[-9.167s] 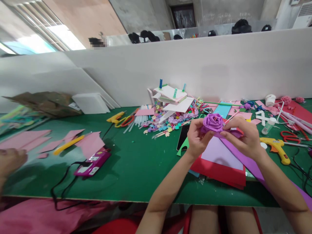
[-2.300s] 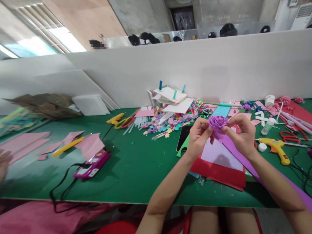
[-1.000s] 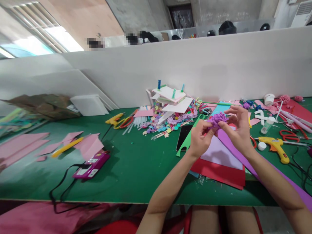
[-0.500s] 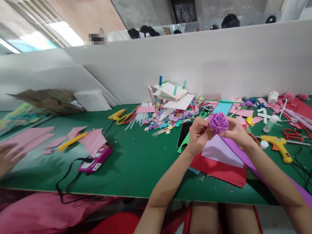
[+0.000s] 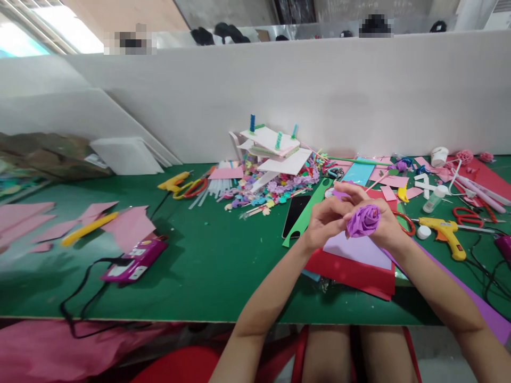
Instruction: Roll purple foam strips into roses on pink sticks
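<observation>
A rolled purple foam rose (image 5: pixel 362 220) is tipped toward me above the green table (image 5: pixel 223 266). My right hand (image 5: pixel 383 223) cups it from behind and the right, fingers closed round it. Just to its left, my left hand (image 5: pixel 325 219) pinches its base. Under both hands lie stacked foam sheets, lilac (image 5: pixel 359 250) on red (image 5: pixel 351 274), and a long purple strip (image 5: pixel 483 306) runs off to the right.
A black phone (image 5: pixel 294 215) and green foam cut-out (image 5: pixel 305 213) lie left of my hands. A yellow glue gun (image 5: pixel 447 234) and red scissors (image 5: pixel 467 215) sit to the right. A white model in a pile of small foam flowers (image 5: pixel 275 175) stands behind. A magenta device (image 5: pixel 133 260) and pink sheets (image 5: pixel 128 226) lie left.
The rose has been tilted from upright to face me and lowered slightly. My right hand has moved behind it. The camera has tipped a little downward and to the right.
</observation>
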`<action>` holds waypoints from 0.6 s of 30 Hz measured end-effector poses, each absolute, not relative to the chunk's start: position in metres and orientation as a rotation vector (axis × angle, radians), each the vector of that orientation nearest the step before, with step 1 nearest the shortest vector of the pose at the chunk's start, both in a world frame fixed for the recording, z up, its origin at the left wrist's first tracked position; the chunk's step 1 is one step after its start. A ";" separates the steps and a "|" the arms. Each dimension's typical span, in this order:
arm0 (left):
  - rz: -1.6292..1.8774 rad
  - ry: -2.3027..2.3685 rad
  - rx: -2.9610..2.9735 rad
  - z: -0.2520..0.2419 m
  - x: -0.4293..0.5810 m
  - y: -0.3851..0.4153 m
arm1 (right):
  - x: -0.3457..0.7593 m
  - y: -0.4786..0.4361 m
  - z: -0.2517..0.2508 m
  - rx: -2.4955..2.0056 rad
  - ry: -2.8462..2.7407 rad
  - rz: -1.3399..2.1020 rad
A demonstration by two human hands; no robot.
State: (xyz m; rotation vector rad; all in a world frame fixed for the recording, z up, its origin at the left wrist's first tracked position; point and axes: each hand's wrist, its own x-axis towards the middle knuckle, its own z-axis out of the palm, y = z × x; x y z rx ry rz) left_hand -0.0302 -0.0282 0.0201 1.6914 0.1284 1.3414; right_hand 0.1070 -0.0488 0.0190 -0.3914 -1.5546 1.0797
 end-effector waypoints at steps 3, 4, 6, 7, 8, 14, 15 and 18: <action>1.309 0.045 1.803 0.025 -0.034 -0.028 | 0.109 -0.048 0.021 -0.337 -1.591 1.101; 1.287 0.022 1.848 0.026 -0.035 -0.028 | 0.110 -0.048 0.022 -0.308 -1.603 1.111; 1.274 -0.015 1.927 0.028 -0.037 -0.029 | 0.112 -0.049 0.025 -0.267 -1.633 1.153; 1.295 -0.018 1.953 0.028 -0.038 -0.030 | 0.113 -0.049 0.026 -0.256 -1.655 1.183; 1.341 -0.012 1.963 0.029 -0.039 -0.030 | 0.114 -0.050 0.027 -0.248 -1.677 1.208; 1.585 -0.022 1.881 0.033 -0.048 -0.023 | 0.107 -0.045 0.017 -0.542 -1.958 0.989; 1.592 -0.024 1.881 0.033 -0.049 -0.022 | 0.104 -0.042 0.012 -0.604 -2.005 0.904; 1.573 0.111 1.736 0.030 -0.053 -0.022 | 0.095 -0.035 -0.001 -0.625 -2.108 0.680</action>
